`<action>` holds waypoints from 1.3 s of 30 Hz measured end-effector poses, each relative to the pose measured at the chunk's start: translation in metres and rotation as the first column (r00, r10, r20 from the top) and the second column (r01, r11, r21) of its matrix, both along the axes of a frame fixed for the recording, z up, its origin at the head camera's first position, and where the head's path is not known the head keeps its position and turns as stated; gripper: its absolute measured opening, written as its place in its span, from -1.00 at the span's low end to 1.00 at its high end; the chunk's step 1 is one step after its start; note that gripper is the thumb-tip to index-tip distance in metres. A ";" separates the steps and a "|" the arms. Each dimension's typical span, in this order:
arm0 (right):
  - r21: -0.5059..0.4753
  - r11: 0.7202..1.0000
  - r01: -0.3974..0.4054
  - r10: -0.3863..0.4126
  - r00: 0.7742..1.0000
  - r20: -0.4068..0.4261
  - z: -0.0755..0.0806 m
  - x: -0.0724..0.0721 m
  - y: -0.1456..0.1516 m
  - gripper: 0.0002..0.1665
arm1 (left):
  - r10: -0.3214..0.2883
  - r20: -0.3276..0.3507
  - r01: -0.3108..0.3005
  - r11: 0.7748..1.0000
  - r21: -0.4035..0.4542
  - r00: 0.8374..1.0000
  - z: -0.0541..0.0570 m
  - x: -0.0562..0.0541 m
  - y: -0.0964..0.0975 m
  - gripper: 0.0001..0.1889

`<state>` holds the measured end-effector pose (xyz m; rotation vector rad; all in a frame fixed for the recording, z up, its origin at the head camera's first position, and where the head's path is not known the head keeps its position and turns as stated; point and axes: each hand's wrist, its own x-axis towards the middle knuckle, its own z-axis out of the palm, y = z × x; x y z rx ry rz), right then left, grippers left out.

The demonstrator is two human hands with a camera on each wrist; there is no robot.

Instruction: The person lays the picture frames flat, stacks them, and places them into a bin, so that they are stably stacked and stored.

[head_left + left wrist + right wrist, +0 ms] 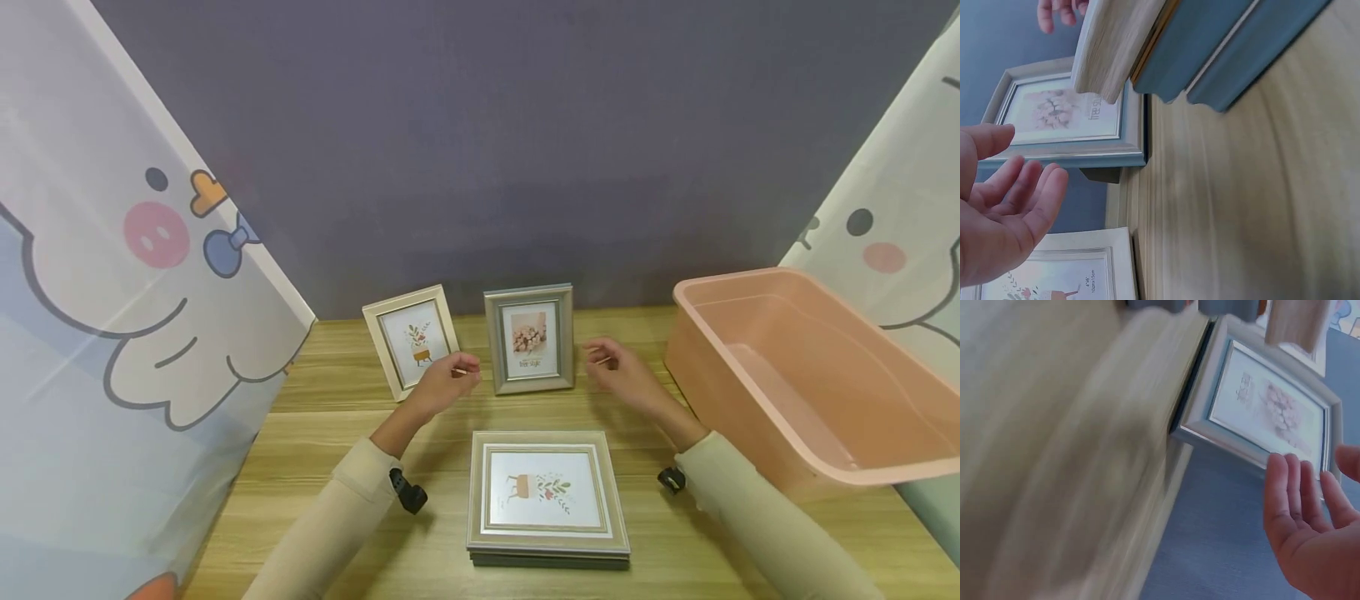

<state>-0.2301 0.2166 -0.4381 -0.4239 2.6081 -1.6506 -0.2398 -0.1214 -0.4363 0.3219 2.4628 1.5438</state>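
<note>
A grey-beige picture frame [529,340] with a flower bouquet print stands upright at the back of the table. My left hand [447,382] hovers just left of it, fingers relaxed and holding nothing. On its other side is my right hand [624,377], also loose-fingered, its fingertips close to the frame's right edge. A cream picture frame [410,340] with a potted-plant print stands tilted farther left; my left hand overlaps its lower right corner in the head view. Nearer to me, between my forearms, lies a stack of picture frames [550,492], the top one showing another potted plant.
A deep pink plastic bin [757,408] stands at the right of the wooden table [330,442]. Behind the table rises a dark grey wall [480,150]. Cartoon-printed panels [97,250] flank both sides.
</note>
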 end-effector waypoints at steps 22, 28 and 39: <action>-0.015 0.984 0.178 -0.178 0.969 -0.173 0.021 -0.066 -0.023 -0.30 | 0.050 0.059 -0.055 0.995 0.081 0.997 -0.012 -0.039 0.026 -0.41; -0.007 0.985 0.172 -0.171 0.974 -0.146 0.025 -0.069 -0.030 -0.32 | 0.048 0.103 -0.059 0.992 0.109 0.994 -0.016 -0.043 0.030 -0.40; 0.004 0.984 0.177 -0.173 0.968 -0.179 0.020 -0.079 -0.033 -0.36 | 0.012 0.090 -0.007 0.999 -0.054 0.996 -0.021 -0.045 0.034 -0.53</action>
